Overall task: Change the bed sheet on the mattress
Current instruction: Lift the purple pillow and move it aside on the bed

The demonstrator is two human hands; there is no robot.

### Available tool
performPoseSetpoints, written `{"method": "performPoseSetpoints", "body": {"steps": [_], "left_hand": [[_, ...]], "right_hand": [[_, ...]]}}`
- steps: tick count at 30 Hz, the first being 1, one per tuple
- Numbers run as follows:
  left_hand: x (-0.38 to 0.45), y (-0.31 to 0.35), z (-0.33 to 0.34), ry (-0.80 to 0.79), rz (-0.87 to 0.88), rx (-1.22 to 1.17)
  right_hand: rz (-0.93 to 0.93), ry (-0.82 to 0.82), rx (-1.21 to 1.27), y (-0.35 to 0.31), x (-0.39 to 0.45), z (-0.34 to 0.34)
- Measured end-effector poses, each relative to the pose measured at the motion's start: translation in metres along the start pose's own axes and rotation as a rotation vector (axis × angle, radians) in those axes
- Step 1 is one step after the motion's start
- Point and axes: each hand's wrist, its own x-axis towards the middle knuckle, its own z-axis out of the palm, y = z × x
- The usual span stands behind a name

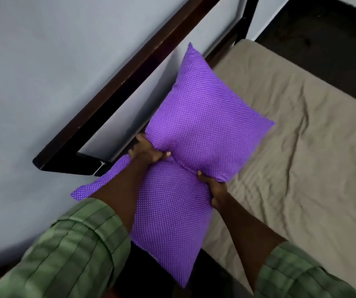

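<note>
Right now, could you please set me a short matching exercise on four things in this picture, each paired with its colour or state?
Things:
1. pillow
2. bed sheet
3. headboard frame
4. sleeve

Descriptions:
a. dark wood, against the wall
b. green, checked
c. purple with white dots, squeezed at the middle by the left hand and right hand
d. beige, wrinkled, on the mattress

Pairs: 1-c, 2-d, 3-a, 4-b
</note>
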Motion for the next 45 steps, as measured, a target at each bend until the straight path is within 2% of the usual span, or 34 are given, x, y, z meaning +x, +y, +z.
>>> {"method": "performPoseSetpoints", "body": {"steps": [3, 5, 8, 12, 18, 21, 24, 27, 31, 34, 38, 45], "left_hand": [[0.021, -0.014, 0.008, -0.123, 0.01, -0.105], [0.032, -0.021, 0.02, -0.069, 0.053, -0.121], [-0.075, 0.028, -0.005, -0.011, 0.059, 0.006], [-0.185, 0.066, -0.007, 0.033, 0.104, 0.042], [-0.354, 0.123, 0.01, 0.107, 0.285, -0.024], [-0.432, 0.15, 0.026, 0.108, 0.346, -0.108], [-0.469, 0.169, 0.043, 0.052, 0.366, -0.217], [-0.452, 0.19, 0.079, 0.047, 0.454, -0.293], [-0.584, 0.23, 0.115, 0.044, 0.547, -0.326], [-0.628, 0.253, 0.153, -0.015, 0.577, -0.369], [-0.691, 0.277, 0.223, -0.179, 0.609, -0.346], [-0.802, 0.29, 0.366, -0.275, 0.617, -0.351]], "right_hand": [[0.0, -0.077, 0.005, -0.014, -0.037, -0.015], [-0.064, -0.117, 0.039, -0.019, -0.06, -0.028], [-0.121, -0.156, 0.065, -0.03, -0.105, -0.056], [-0.185, -0.19, 0.062, -0.053, -0.179, -0.108], [-0.276, -0.224, 0.05, -0.091, -0.294, -0.213], [-0.333, -0.182, 0.027, -0.104, -0.327, -0.271], [-0.376, -0.158, 0.04, -0.116, -0.328, -0.331], [-0.46, -0.135, 0.113, -0.128, -0.35, -0.397], [-0.52, -0.053, 0.164, -0.135, -0.451, -0.466], [-0.578, -0.034, 0.197, -0.134, -0.478, -0.527], [-0.605, 0.03, 0.218, -0.117, -0.517, -0.624], [-0.595, 0.201, 0.251, -0.067, -0.573, -0.796]]}}
